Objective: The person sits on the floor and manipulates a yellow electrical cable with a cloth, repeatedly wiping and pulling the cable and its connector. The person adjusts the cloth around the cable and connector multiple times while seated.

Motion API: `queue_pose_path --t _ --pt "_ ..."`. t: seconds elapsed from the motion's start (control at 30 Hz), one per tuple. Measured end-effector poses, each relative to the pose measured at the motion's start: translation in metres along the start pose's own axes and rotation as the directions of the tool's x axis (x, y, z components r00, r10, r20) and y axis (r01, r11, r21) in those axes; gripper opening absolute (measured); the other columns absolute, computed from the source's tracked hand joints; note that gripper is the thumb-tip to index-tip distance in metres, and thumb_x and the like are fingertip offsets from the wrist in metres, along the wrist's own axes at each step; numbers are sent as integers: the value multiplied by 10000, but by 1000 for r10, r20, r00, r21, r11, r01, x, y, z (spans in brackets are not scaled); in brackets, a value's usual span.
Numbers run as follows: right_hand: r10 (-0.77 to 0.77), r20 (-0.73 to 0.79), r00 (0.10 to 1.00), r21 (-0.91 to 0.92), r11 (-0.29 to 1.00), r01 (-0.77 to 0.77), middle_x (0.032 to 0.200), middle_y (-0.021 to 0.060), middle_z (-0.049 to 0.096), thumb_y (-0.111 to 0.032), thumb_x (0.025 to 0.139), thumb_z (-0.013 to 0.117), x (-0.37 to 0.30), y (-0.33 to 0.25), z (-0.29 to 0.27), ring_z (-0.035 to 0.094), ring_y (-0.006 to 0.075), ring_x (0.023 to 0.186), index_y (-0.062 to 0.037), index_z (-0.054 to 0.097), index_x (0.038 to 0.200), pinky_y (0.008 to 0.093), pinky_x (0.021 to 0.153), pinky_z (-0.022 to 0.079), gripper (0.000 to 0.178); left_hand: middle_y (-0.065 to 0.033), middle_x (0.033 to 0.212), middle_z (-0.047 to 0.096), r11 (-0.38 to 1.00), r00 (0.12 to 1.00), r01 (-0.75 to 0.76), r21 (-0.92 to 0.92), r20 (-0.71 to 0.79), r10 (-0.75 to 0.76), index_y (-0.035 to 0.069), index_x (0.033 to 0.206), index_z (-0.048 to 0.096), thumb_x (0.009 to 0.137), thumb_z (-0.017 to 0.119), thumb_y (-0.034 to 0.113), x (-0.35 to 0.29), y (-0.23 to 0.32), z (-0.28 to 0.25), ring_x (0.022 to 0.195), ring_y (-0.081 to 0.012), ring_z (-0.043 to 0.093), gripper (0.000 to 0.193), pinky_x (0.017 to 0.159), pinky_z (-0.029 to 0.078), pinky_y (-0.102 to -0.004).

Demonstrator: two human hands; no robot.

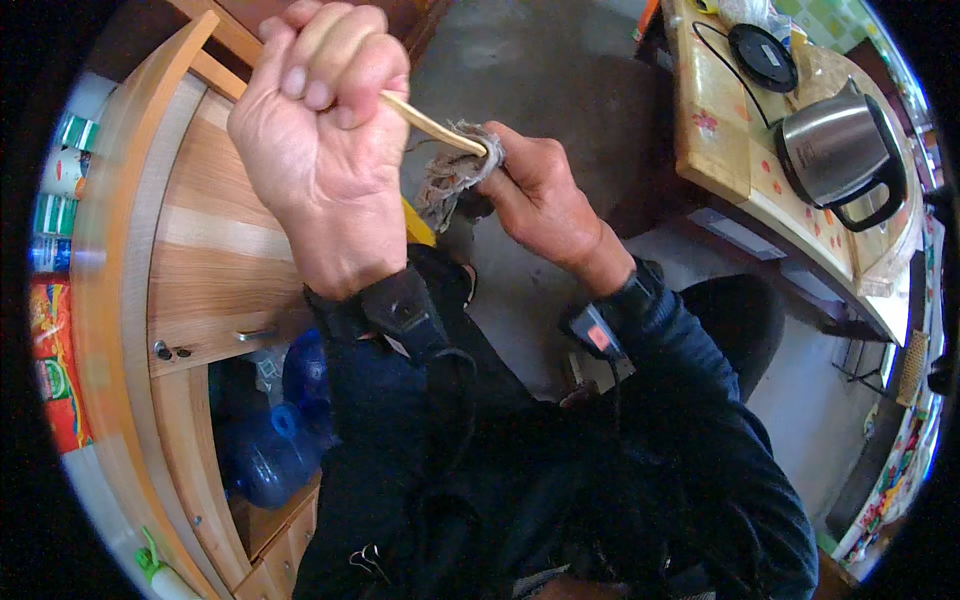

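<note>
My left hand (330, 110) is raised at the upper left, closed in a fist around one end of a thin, pale yellowish stick (432, 124). The stick slants down to the right, and its other end meets a frayed, shaggy grey cloth (452, 180). Pinching that cloth at the stick's end is my right hand (540, 195), its fingers closed and partly hidden behind the cloth. A dark strap is around each wrist. Below the cloth, between my forearms, part of a yellow object (418, 226) shows; its kind is hidden.
On the left stands a wooden cabinet (225, 240) with blue water jugs (262, 465) in its open lower part. Packets (62, 360) line the shelf edge. A table (725, 150) at the right bears a steel electric kettle (835, 150) and its black base (763, 57). Grey floor (510, 60) lies between.
</note>
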State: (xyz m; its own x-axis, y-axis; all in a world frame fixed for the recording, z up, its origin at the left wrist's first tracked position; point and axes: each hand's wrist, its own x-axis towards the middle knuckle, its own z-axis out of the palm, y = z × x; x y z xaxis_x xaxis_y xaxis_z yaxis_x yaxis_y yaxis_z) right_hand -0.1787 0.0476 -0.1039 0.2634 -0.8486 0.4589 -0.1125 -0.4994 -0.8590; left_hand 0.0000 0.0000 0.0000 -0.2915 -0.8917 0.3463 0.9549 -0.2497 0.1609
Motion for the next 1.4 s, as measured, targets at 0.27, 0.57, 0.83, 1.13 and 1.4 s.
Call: queue_pose_path --t 0.27,0.57,0.83,1.13,1.4 --pt "-94 54 994 -130 986 101 871 193 648 -61 988 650 -2 9 3 624 336 747 -3 667 1134 386 743 545 158 26 647 338 993 993 -119 -20 -31 118 18 969 513 1125 468 134 -8 -14 1 549 -99 332 200 426 259 -269" --pt "21 23 1000 -37 999 -20 987 245 680 10 907 655 -9 14 0 670 450 908 41 646 1145 474 808 542 239 30 651 330 976 991 -132 -176 -22 130 31 973 505 1122 453 129 -7 -6 10 533 -96 318 186 421 253 -267" --pt "73 108 991 -20 997 -71 945 275 637 15 872 666 -8 -6 1 629 508 893 46 627 1102 496 773 524 236 23 656 340 985 994 -107 -137 3 109 21 966 502 1109 458 98 -7 -8 13 561 -102 348 168 407 257 -265" --pt "56 24 998 -99 994 -53 844 288 628 -19 888 648 13 -12 3 631 527 823 30 603 1013 515 715 520 141 -16 785 459 956 974 -210 206 -46 224 -21 1182 619 1138 510 367 -11 -21 15 758 -185 478 405 627 426 -333" --pt "-165 51 985 -11 986 166 953 275 655 -26 857 664 19 19 20 628 510 936 14 621 1007 535 803 524 161 40 645 368 824 957 -274 496 226 182 -21 1184 638 1167 429 350 -12 -32 4 558 -93 332 426 481 306 -259"
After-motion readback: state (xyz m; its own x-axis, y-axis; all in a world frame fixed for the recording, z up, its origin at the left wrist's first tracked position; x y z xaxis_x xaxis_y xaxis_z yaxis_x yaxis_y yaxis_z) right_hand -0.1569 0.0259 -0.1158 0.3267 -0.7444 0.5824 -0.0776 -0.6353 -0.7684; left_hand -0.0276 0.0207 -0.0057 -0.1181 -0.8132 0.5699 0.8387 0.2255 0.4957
